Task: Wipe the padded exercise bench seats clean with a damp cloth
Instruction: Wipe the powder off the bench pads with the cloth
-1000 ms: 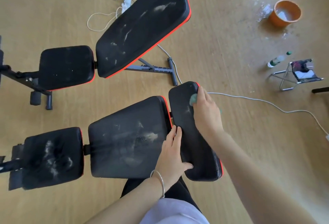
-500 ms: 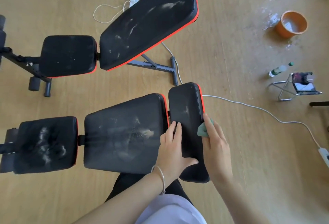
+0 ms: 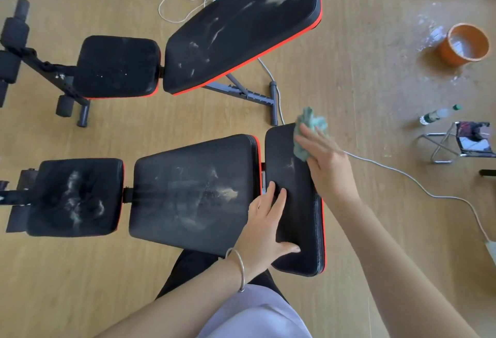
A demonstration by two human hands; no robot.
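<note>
I see a light wooden floor (image 3: pixel 349 69) with two black workout benches on it, both with red edges. My landmark is the narrow pad (image 3: pixel 295 203) of the near bench (image 3: pixel 128 194), the pad under both hands. Left of the narrow pad sit the middle pad (image 3: pixel 188 190) and then the small pad (image 3: pixel 75 198), both smeared with white dusty marks. Beyond the narrow pad stands the far bench (image 3: pixel 241 92). Its long tilted back pad (image 3: pixel 241 23) is smeared too, and its seat pad (image 3: pixel 118 66) has small specks. A white cable (image 3: pixel 402 174) runs over the floor, away to the right of the narrow pad. Far to the right and beyond the narrow pad stands an orange bucket (image 3: pixel 463 45) with something pale and white inside. White splashes (image 3: pixel 429 34) lie on the floor just beside it. Closer in, right of the narrow pad, a clear bottle (image 3: pixel 437 114) with a green cap is next to a little metal stool (image 3: pixel 456 144). My left hand (image 3: pixel 268 225) lies flat and wide on the narrow pad's near half. My right hand (image 3: pixel 324 163) has nearly straight fingers pressing the green cloth (image 3: pixel 308 131) at the narrow pad's far corner, and it looks a bit blurred.
</note>
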